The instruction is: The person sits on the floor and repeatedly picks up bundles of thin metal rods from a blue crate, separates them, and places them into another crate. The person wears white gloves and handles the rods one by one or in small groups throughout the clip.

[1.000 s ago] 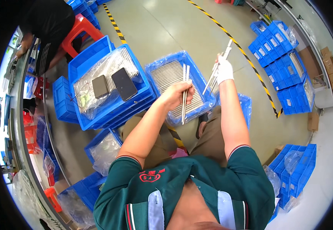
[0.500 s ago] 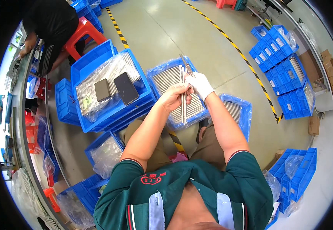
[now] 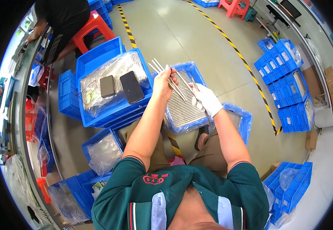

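Note:
My bare left hand [image 3: 163,85] is closed around several thin metal rods [image 3: 178,91], fanned out at a slant, their ends showing above and below the fingers. In a white glove, my right hand [image 3: 206,99] grips a long thin grey metal tool [image 3: 193,81], which sticks out above and below the hand; its exact kind cannot be made out. Beneath both hands stands a blue crate [image 3: 201,75] lined with clear plastic, filled with rows of similar metal rods [image 3: 183,115]. The gloved fingers partly hide the tool.
At left, stacked blue crates [image 3: 86,122] carry bagged rods, a black phone [image 3: 131,88] and a dark flat box [image 3: 107,86]. Another crate of rods [image 3: 247,122] stands right. More crates [image 3: 283,86] line the right wall. A person [image 3: 65,27] works beside a red stool [image 3: 93,28].
My hands have drawn apart. The left moved left and up with the rods, now slanted and fanned; the right moved lower with the grey tool. The view has shifted slightly.

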The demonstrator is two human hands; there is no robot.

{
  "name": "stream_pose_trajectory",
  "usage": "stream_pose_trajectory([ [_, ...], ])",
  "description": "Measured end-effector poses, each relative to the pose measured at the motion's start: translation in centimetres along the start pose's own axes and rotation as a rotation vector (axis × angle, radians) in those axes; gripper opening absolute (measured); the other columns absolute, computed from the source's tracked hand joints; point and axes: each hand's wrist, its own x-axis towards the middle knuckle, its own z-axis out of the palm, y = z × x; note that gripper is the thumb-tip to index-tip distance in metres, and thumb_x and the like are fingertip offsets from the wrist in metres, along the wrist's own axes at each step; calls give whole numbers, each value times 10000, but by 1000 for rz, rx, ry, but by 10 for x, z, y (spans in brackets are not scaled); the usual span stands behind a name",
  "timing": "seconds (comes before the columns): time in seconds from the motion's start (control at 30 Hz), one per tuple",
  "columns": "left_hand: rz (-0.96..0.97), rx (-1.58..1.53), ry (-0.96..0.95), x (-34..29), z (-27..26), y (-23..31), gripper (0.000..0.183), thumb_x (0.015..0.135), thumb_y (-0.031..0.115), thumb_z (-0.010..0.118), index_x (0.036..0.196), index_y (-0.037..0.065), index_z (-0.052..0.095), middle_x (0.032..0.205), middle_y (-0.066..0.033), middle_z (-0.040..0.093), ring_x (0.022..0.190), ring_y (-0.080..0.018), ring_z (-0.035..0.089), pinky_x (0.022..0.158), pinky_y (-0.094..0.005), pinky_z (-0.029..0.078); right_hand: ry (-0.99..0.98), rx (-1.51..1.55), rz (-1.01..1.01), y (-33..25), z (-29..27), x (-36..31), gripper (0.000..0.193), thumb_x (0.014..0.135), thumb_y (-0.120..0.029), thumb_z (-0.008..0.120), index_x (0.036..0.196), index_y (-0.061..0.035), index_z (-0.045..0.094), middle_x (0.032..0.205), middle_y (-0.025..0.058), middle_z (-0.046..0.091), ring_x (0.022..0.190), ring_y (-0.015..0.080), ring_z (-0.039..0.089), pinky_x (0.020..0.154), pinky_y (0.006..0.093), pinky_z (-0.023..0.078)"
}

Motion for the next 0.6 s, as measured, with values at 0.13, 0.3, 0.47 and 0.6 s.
stream_pose_trajectory([
  [0.13, 25, -85, -27, -2, 4, 7, 265, 926, 283, 561, 891, 21, 582, 682, -4, 483, 558, -106, 483, 509, -275, 454, 58, -70, -5, -9, 3, -7, 264, 917, -180, 524, 1147, -57, 561, 625, -19, 536, 449, 27, 395, 404, 186, 282],
  [0.3, -40, -66, -88, -4, 4, -1, 292, 927, 304, 550, 912, 13, 561, 691, -15, 471, 561, -114, 457, 523, -267, 422, 60, -43, -47, -2, 6, -7, 251, 909, -174, 522, 1125, -52, 560, 627, -18, 538, 438, 29, 384, 392, 185, 270],
  [0.47, -120, 77, -186, -18, 17, -22, 292, 917, 295, 565, 931, 4, 574, 690, -9, 485, 541, -100, 458, 499, -263, 405, 145, 186, -16, -11, 12, -3, 307, 905, -152, 512, 1200, -72, 537, 633, -10, 543, 434, 35, 397, 393, 182, 297],
  [0.6, -270, 28, -222, -31, 27, -35, 203, 903, 253, 589, 951, 57, 610, 624, 33, 416, 472, -56, 381, 427, -198, 326, 217, 263, -161, -10, 14, 2, 387, 887, -37, 511, 1273, -66, 493, 844, 26, 611, 559, 44, 495, 453, 191, 367],
])
